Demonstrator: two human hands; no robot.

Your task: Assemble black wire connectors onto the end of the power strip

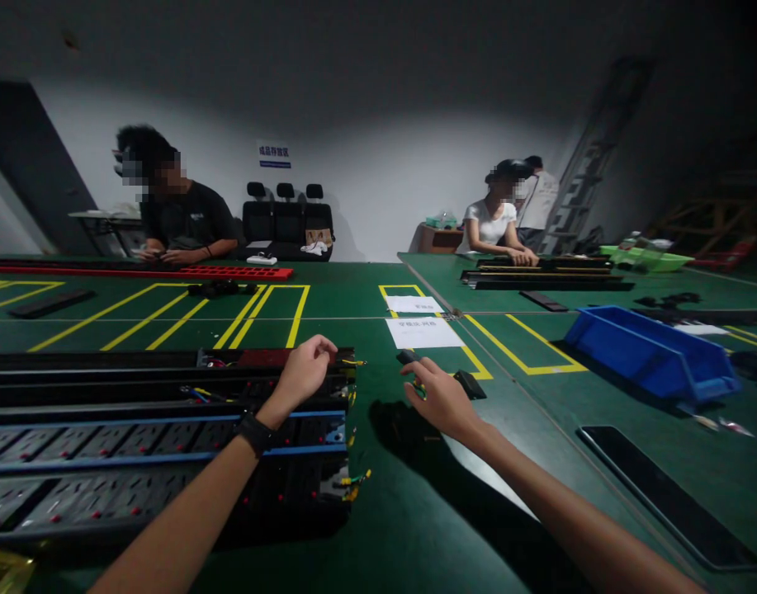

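My left hand [305,371], with a dark band on its wrist, is over the right end of the long black power strips. Its fingers are curled together beside a dark red section [260,357]; whatever they hold, if anything, is hidden. A strip with blue edges [167,458] lies below that wrist. My right hand [443,400] is right of the strip ends, thumb and index finger apart. Close to its fingertips is a small black part [408,357], with a bit of yellow-green showing between the fingers; contact is unclear. Another black piece [470,384] lies just beyond this hand.
Short yellow and green wires [357,478] stick out from the strip ends. To the right are a blue bin [654,351] and a dark phone-like slab [666,495]. White paper sheets [423,332] lie ahead. Two people work across the green table; another stands behind.
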